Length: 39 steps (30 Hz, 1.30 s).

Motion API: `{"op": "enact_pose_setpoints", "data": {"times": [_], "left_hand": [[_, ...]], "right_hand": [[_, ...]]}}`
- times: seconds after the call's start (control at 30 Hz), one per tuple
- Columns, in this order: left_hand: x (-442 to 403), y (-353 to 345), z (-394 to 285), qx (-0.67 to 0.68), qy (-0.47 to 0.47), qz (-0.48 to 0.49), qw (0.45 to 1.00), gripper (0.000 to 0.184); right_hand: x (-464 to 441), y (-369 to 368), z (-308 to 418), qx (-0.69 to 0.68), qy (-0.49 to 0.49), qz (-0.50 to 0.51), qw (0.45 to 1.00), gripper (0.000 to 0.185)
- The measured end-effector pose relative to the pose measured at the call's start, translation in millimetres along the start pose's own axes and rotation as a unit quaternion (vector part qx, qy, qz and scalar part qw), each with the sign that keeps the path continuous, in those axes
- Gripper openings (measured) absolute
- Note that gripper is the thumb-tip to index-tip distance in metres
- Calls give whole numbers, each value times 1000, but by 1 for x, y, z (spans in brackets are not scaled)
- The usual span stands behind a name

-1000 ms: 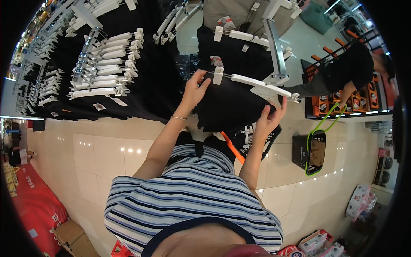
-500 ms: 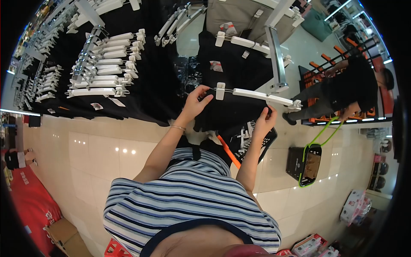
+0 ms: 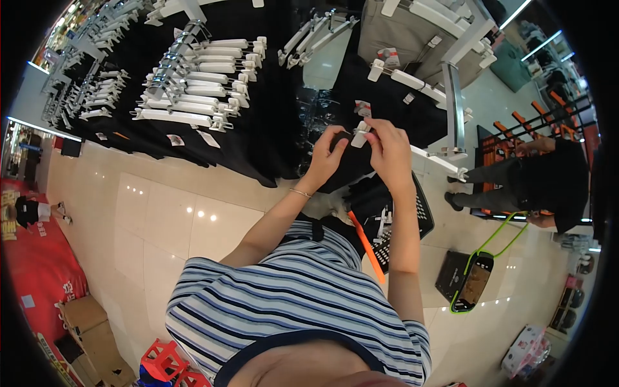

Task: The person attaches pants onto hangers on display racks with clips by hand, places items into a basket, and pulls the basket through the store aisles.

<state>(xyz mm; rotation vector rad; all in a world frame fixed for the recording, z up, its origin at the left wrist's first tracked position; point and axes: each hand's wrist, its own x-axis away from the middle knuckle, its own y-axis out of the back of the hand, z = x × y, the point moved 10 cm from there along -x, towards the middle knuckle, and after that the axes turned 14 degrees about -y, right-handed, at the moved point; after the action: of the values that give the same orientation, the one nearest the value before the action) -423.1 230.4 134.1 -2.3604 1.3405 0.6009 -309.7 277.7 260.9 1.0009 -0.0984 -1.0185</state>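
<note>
A black garment (image 3: pixel 348 173), perhaps trousers, hangs from a white clip hanger in front of me. My left hand (image 3: pixel 327 156) pinches its top left corner. At that same corner, the fingers of my right hand (image 3: pixel 391 153) close on the white hanger clip (image 3: pixel 361 134). The rest of the hanger bar (image 3: pixel 438 161) shows to the right of my right wrist, below a metal display arm (image 3: pixel 454 109). My right hand hides the middle of the hanger. A paper tag (image 3: pixel 363 108) shows on black cloth just behind.
Several white hangers (image 3: pixel 193 84) with black clothes fill the rail on the left. Below my hands sits a black basket (image 3: pixel 422 213) with an orange handle (image 3: pixel 366 245). At right, a person in dark clothes (image 3: pixel 548 174) holds the green handle of another basket (image 3: pixel 454 274).
My right hand has moved left from the hanger's right end to its left clip. My left hand still grips the garment's corner. The view has shifted, so the racks appear farther right.
</note>
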Motion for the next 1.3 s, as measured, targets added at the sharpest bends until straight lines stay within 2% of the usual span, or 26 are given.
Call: {"op": "enact_pose_setpoints", "data": {"times": [0.2,0.3,0.57,0.7,0.9,1.0,1.03,1.07,1.13,1.23,1.27,1.3], "left_hand": [[-9,8,-17,-19,-44,-29,998,14],[-6,7,-14,8,-22,-46,999,14],[-9,26,-11,77,7,-89,993,12],[-10,28,-8,61,12,-52,997,13],[1,12,4,43,24,-19,999,12],[2,9,5,48,20,-18,998,13],[2,10,6,56,24,-16,998,13],[3,10,9,66,28,-17,997,13],[8,10,16,80,55,-23,995,14],[10,4,11,58,60,-28,996,12],[16,0,14,84,76,-28,993,12],[24,-4,17,108,93,-27,989,12]], "right_hand": [[-16,-2,1,-94,-40,37,994,25],[-14,-2,2,-69,-24,-12,997,23],[-14,-6,-7,-61,-52,-45,996,23],[-12,-8,-9,-56,-44,-20,997,21],[7,-3,-14,34,-40,-26,998,24],[45,25,3,30,-4,-171,985,28],[67,27,-13,11,-16,-215,977,29],[91,31,-31,29,-47,-287,956,24],[118,35,-73,-55,-169,-326,929,20],[123,2,-87,-181,-260,-184,930,15],[117,-19,-75,-242,-247,-96,933,19],[115,-37,-62,-271,-231,-39,934,33]]}}
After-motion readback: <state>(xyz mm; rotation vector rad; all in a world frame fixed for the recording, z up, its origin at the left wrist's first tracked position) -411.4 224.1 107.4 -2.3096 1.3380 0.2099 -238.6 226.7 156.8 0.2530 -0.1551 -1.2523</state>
